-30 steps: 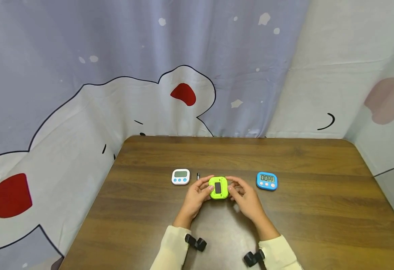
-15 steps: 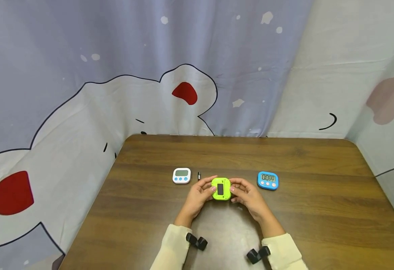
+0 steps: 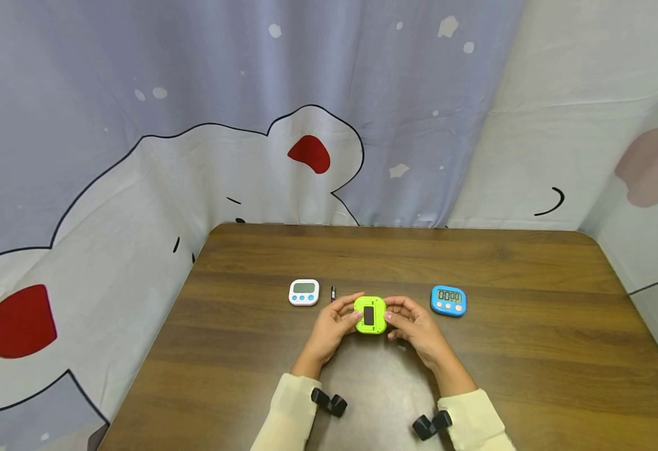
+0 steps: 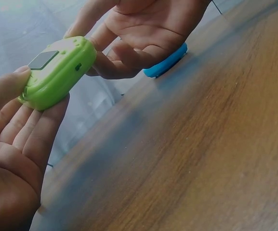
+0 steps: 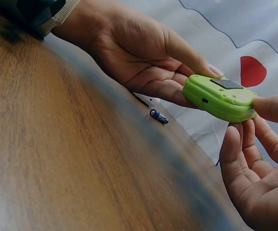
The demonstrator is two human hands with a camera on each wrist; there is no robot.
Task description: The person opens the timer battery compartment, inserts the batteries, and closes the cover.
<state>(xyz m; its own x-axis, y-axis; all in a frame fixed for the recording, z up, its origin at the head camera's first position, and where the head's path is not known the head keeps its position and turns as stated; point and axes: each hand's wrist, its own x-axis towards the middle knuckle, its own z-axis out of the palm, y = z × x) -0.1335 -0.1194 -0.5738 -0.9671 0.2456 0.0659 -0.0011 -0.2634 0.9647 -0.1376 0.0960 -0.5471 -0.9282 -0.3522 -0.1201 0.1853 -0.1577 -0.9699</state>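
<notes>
A lime green digital timer (image 3: 370, 327) is held between both hands above the table, its back with a dark rectangular patch facing up. My left hand (image 3: 329, 330) pinches its left edge, thumb on top and fingers beneath. On the other side my right hand (image 3: 417, 329) pinches the right edge with thumb and fingers. From the right wrist view, the timer (image 5: 220, 108) is tilted, with a small dark slot in its side. Just beyond the left fingers lies a small dark battery (image 3: 333, 292), also visible in the right wrist view.
A white timer (image 3: 303, 292) with blue buttons lies left of the battery. To the right of the hands is a blue timer (image 3: 449, 300) reading 00:00. The wooden table (image 3: 531, 351) ends at a printed curtain (image 3: 419, 94) behind.
Both hands and the green timer have shifted slightly right in the head view, along with the whole scene. The right fingers have drawn in beside the timer's edge.
</notes>
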